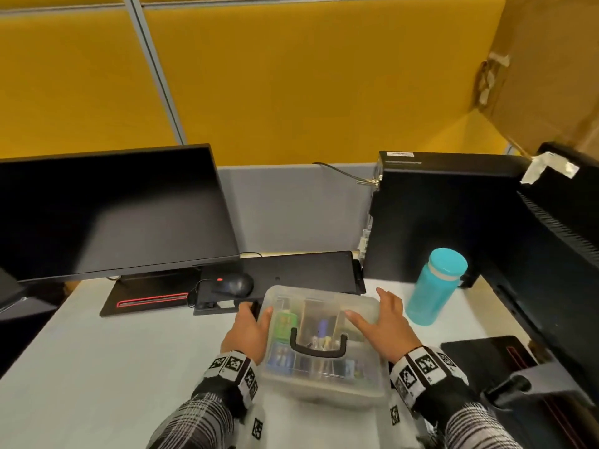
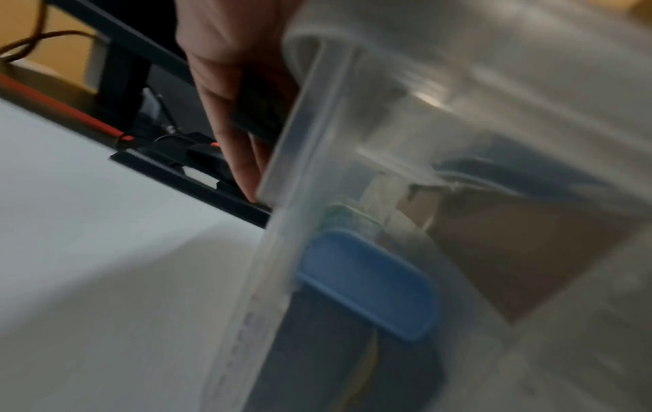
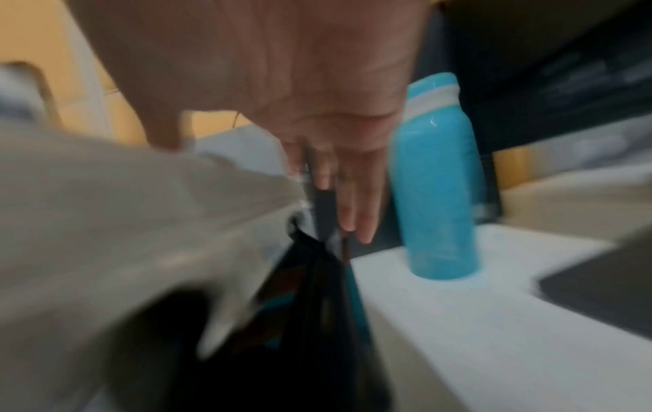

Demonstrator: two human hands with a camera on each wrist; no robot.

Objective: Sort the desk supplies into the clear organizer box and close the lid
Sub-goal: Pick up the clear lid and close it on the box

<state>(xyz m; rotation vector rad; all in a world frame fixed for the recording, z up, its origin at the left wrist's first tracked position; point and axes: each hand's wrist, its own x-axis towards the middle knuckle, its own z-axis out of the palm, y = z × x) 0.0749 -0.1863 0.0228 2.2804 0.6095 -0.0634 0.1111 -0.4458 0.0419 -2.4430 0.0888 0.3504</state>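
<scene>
I have the clear organizer box [image 1: 321,345] between my two hands, close to the near edge of the table [image 1: 107,361], about midway along it. Its lid [image 1: 324,306] is on, and the black carry handle [image 1: 317,346] lies flat across the top. Through the cloudy plastic I can make out a green item [image 1: 285,322], something blue [image 1: 321,328] in the middle compartment and more blue pieces [image 1: 281,357] along the near row; I cannot tell what any of them are.

My left hand [image 1: 249,332] rests against the box's left side, thumb up on the lid edge and fingers [image 2: 243,156] running straight down the wall, pressed together. My right hand [image 1: 385,322] lies at the right side, thumb laid over the lid top and the other fingers [image 3: 360,211] stretched out alongside the wall, close together; the right wrist view is too blurred to show whether they touch it. Neither hand curls around anything.

Just right of the box a teal water bottle [image 1: 434,286] stands upright, near my right hand but apart from it. Behind the box lies a black keyboard [image 1: 291,270], with a black mouse [image 1: 235,284] resting on its left end. Toward the far left corner stands a dark monitor [image 1: 107,209], and at the far right a black computer tower [image 1: 431,215]. Yellow partition panels [image 1: 291,76] rise behind the table's far edge.
</scene>
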